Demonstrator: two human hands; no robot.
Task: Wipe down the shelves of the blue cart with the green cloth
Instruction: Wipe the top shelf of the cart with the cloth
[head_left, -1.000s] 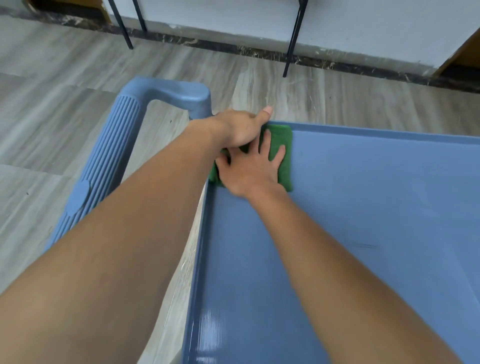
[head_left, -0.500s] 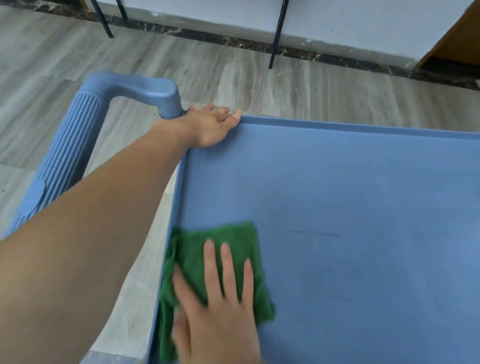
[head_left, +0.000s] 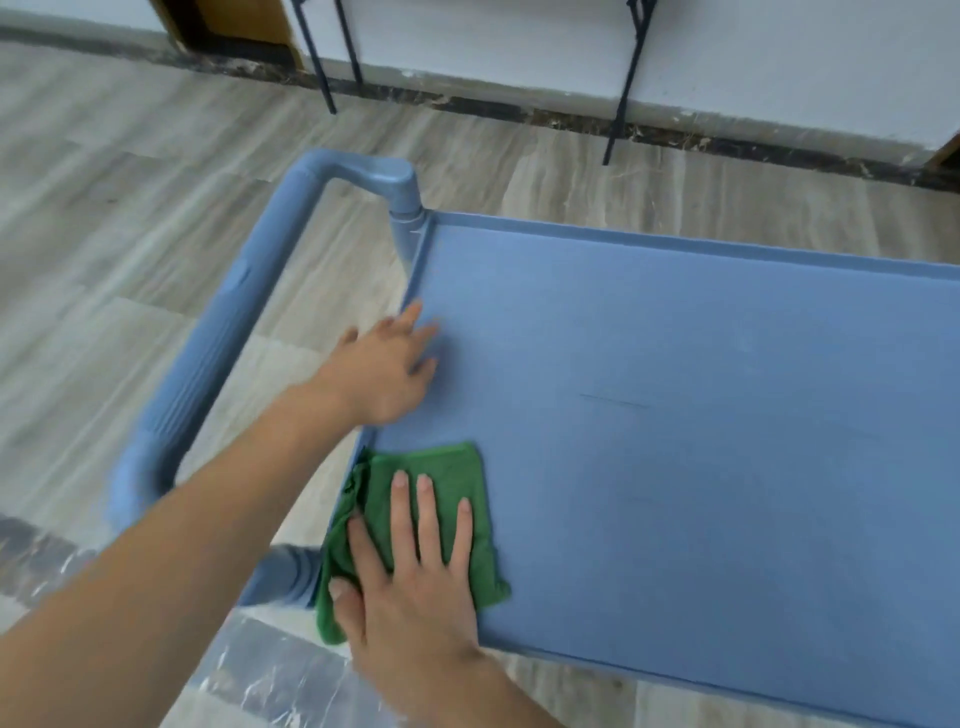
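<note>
Your right hand (head_left: 410, 587) presses the green cloth (head_left: 447, 483) flat, fingers (head_left: 402, 514) straight, to wipe the blue cart (head_left: 675, 338) shelf's corner; left hand (head_left: 382, 371), loose and empty, probably braces it, though it's blurred.

Plain indoor workroom, home or office unclear. A blue utility cart (head_left: 675, 322) stands on grey wood-look floor (head_left: 130, 234). Beyond the cart: white wall (head_left: 779, 52), dark skirting (head_left: 467, 105), black folding-table legs (head_left: 623, 88).

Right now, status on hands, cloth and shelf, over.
Left hand open at left rim of top shelf. Right hand flat, pressing green cloth at near-left corner. No obstacle in view; faint dark mark mid-shelf.
</note>
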